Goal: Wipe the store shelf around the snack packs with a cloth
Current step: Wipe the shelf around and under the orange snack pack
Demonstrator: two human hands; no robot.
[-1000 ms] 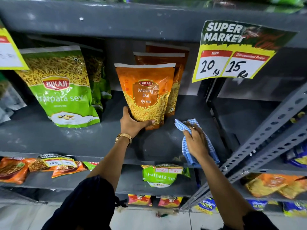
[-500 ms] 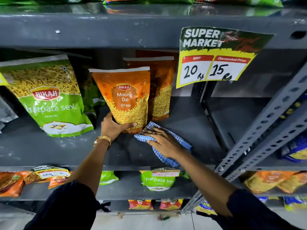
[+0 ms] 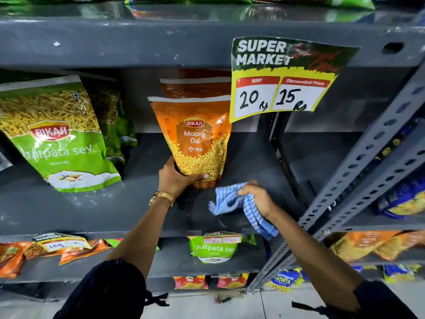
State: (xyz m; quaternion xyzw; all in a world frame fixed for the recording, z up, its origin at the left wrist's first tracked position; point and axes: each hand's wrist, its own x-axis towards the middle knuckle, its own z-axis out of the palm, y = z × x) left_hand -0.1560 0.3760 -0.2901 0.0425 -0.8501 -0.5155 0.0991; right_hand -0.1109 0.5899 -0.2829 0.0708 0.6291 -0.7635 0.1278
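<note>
Gripping the glossy orange Moong Dal pack (image 3: pixel 195 143) at its base, the left hand (image 3: pixel 177 179) has shifted it right; the right hand (image 3: pixel 255 196) now bunches the soft blue checked cloth (image 3: pixel 227 201), lifted near the matte grey shelf (image 3: pixel 80 210) front

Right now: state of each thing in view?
Left hand: gripping the orange pack's base.
Orange pack: upright, held.
Right hand: clutching the cloth.
Cloth: bunched, one end hanging past the shelf edge.
Green pack: leaning back, untouched.
Shelf: dusty at left.

Glossy plastic snack pack (image 3: pixel 195 143), checked woven cloth (image 3: pixel 232 199), matt painted metal shelf (image 3: pixel 92 210)
</note>
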